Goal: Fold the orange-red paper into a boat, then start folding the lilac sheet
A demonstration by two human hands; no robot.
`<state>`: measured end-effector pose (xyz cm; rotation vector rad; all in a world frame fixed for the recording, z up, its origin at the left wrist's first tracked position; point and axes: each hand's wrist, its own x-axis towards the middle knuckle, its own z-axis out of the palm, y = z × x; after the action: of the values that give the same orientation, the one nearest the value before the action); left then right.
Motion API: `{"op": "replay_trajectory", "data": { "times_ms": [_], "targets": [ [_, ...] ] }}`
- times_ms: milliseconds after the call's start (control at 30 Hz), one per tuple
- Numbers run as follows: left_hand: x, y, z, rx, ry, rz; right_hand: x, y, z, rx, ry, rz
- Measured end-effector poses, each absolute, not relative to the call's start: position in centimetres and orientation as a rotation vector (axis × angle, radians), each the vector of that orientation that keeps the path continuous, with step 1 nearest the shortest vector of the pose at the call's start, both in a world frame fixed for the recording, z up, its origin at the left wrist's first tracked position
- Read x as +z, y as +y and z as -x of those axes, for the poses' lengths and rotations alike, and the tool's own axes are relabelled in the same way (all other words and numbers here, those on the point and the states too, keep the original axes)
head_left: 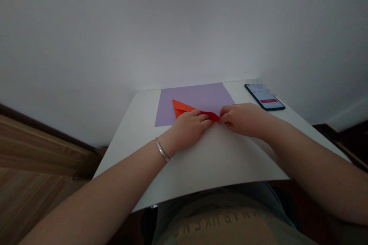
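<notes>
A folded piece of orange-red paper (181,108) lies across the near part of a purple sheet (189,93). Its left end comes to a pointed corner, and a crease runs along it. My left hand (192,126) rests over the middle of the folded paper, fingers pressing it down; a silver bangle circles that wrist. At the right tip of the paper, my right hand (237,118) pinches the narrow end between thumb and curled fingers. Part of the paper is hidden under my left fingers.
Beneath everything is a white table (207,164), its back edge against a pale wall (184,26). A smartphone (266,97) with a lit screen lies at the back right. Wooden furniture (37,149) stands left of the table.
</notes>
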<state>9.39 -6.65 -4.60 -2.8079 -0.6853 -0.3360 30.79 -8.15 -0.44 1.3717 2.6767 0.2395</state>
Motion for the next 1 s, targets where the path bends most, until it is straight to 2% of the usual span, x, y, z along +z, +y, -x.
{"op": "replay_trajectory", "data": {
  "times_ms": [367, 833, 1000],
  "targets": [
    [-4.4, -6.8, -9.4, -0.312, -0.751, 2.79, -0.3, -9.1, -29.7, 0.364, 2.663, -1.321],
    [-3.2, -7.2, -9.5, -0.224, -0.914, 2.832, 0.6, -8.8, -29.9, 0.176, 2.442, -1.446],
    [-3.2, -7.3, -9.5, -0.198, -0.932, 2.845, 1.0, -8.6, -30.4, 0.212, 2.37, -1.589]
  ]
}}
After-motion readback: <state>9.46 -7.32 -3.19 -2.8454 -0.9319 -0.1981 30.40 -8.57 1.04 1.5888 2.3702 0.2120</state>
